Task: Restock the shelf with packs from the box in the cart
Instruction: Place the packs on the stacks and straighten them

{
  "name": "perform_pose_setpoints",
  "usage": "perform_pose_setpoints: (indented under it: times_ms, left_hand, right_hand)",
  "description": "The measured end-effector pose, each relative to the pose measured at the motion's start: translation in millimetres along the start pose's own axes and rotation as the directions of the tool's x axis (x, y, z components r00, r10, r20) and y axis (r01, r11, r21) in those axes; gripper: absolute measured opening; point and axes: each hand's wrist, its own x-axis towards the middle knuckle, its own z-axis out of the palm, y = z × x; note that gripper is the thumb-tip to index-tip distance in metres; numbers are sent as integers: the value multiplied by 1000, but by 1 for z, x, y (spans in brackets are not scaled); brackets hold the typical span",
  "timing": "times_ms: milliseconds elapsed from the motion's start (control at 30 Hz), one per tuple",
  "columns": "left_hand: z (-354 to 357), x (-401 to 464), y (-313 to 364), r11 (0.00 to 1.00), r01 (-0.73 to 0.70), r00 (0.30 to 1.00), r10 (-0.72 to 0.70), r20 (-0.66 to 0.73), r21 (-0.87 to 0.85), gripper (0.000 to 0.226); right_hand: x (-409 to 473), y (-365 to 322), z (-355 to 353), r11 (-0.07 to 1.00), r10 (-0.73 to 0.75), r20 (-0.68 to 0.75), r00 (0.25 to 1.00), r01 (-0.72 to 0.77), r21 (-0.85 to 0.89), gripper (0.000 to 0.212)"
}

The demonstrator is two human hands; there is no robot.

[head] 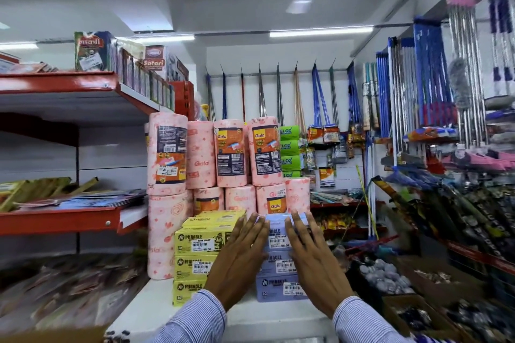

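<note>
We square up the blue packs (pixel 278 256) on the white shelf (pixel 156 303), both hands flat against the stack: the left hand (pixel 239 262) presses its near left face, fingers (pixel 255 224) straight and close together, reaching up to the top pack (pixel 278 218); the right hand (pixel 312 264) lies on the near right face, fingers (pixel 299 221) likewise extended, the tips touching that top pack's edge. Neither hand grips anything; both are open palms pushing. The blue stack stands just right of the yellow packs (pixel 195 256), seemingly touching them, with the pink towel rolls (pixel 231 153) behind, further back. We judge that the top pack has just gone on and is being aligned. To do this well, we should push evenly with both palms so the stack slides back as one, keep the price labels facing near, and bring its front level with the yellow stack. The top pack sits slightly askew, it seems, so light pressure from the fingertips should true it; a hard shove could topple the rolls behind. The cart and its box cannot be made out; a brown edge (pixel 55 335) at the near left may belong to it.
</note>
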Motion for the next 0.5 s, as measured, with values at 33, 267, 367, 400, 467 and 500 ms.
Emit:
perform_pose_setpoints:
  times_ms: [33,267,367,400,467,500]
  left_hand:
    - [1,0,-1,1000,5,1000,-5,4,4,59]
    - [0,0,-2,996,1,999,-3,-34,-84,58]
    - [1,2,-10,995,-59,998,59,5,-79,86]
    - [0,2,-14,994,-85,996,87,33,-74,94]
    - [-2,2,-23,990,-125,988,130,88,-61,104]
    - [-3,2,-26,990,-134,985,138,107,-46,106]
  right_hand:
    - [0,0,1,1000,-2,-2,1000,2,-1,91]
    - [0,2,5,1000,5,-8,1000,-5,1,86]
    - [0,3,3,1000,-3,-12,1000,3,-2,81]
    - [0,3,2,1000,-9,-8,1000,9,-5,79]
    - [0,3,2,1000,-12,0,1000,12,-10,75]
    - [-1,3,2,1000,-10,3,1000,10,-11,74]
